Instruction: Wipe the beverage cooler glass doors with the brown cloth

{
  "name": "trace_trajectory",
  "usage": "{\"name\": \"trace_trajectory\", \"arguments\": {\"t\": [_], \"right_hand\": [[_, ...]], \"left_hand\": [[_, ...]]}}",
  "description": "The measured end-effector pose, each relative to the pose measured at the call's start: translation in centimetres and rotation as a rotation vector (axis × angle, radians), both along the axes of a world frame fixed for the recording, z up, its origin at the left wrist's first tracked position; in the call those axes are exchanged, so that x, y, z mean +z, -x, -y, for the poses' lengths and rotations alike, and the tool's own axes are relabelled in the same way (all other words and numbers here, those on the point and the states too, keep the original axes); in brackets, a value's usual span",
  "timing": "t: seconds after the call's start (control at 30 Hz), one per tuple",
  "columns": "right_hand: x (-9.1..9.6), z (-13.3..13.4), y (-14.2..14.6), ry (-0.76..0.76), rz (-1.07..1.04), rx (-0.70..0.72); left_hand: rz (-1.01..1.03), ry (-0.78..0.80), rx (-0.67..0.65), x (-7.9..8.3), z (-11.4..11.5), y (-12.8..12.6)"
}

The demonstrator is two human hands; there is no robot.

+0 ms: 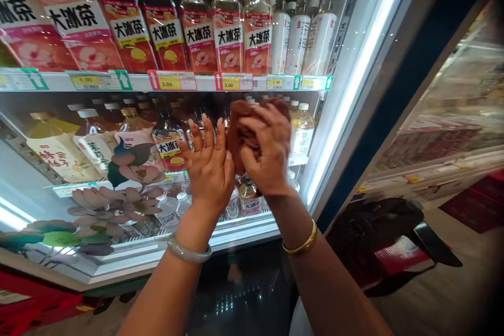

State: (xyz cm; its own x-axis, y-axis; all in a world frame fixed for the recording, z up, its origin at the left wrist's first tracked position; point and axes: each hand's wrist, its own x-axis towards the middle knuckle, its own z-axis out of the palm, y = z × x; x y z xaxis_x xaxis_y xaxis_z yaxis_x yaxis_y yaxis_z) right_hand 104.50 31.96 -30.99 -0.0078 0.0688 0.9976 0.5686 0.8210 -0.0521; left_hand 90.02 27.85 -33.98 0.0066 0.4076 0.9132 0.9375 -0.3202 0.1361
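My right hand is closed on a bunched brown cloth, which it presses against the glass door of a lit drinks fridge. Part of the cloth sticks out to the left of the fingers and above the knuckles. Beside it, my left hand lies flat on the glass with its fingers spread upward and holds nothing. A pale bangle circles the left wrist, and a gold bracelet the right. Behind the glass, bottles of iced tea are partly hidden by my hands.
Large tea bottles line the upper shelf above price tags. Flower decals mark the lower left glass. At right run the bright light strip and dark door frame. A black bag-like object sits lower right.
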Motion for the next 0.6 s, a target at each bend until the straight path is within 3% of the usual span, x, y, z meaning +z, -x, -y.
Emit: {"name": "trace_trajectory", "arguments": {"t": [0.07,0.13,0.27,0.33,0.47,0.6], "right_hand": [[-0.6,0.1,0.3,-0.01,0.109,0.065],[-1.0,-0.2,0.2,-0.011,0.09,0.071],[-0.7,-0.6,-0.8,0.113,-0.112,-0.06],[-0.1,-0.3,-0.7,0.166,-0.066,-0.099],[-0.1,0.4,0.1,0.085,0.155,-0.083],[-1.2,-0.3,-1.1,0.059,0.072,-0.097]], "left_hand": [[-0.002,0.03,-0.011,0.3,0.1,0.2],[0.002,0.077,-0.013,0.7,0.2,0.3],[-0.01,0.129,-0.034,1.0,-0.1,0.2],[-0.022,0.143,-0.035,0.9,-0.2,-0.2],[0.029,0.175,0.04,0.5,-0.3,-1.5],[0.03,0.201,0.065,0.2,-0.4,-2.2]]}}
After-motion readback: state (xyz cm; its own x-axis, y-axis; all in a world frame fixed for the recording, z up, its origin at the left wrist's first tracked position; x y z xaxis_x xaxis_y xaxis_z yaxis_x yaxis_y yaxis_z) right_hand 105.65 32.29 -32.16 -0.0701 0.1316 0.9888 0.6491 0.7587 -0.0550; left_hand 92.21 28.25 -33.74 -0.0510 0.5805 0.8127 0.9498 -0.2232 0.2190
